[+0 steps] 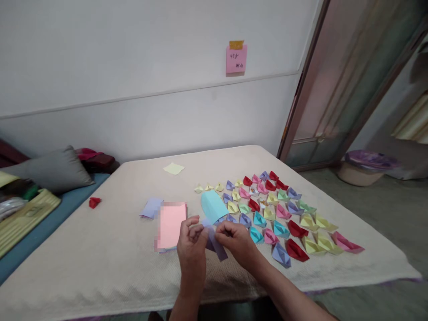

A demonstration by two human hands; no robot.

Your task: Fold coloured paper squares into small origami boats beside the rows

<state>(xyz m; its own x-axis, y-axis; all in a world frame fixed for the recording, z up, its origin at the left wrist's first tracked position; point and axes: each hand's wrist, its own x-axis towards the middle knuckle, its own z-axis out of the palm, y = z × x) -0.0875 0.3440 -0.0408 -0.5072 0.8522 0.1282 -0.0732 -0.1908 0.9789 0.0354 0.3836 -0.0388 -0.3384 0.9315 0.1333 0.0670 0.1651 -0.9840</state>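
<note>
A small folded purple paper [217, 246] is held up between my two hands, near the front of the cloth-covered table. My left hand [192, 243] pinches its left side between thumb and fingers. At its right edge, the closed fingertips of my right hand [236, 240] grip it too. Just beyond my hands lies a light-blue paper [213, 206] with creases. To the left of it rests a stack of pink paper sheets [173, 225], beside some purple paper sheets [152, 207]. Rows of folded paper boats [269, 213] in several colours spread out on the right.
A pale yellow sheet [174, 168] lies towards the back of the table [120, 249]. One red folded paper piece [94, 202] sits far left. A grey cushion [63, 171] is beyond the left edge. A pink note [236, 59] is taped on the wall; a bin [361, 171] stands right.
</note>
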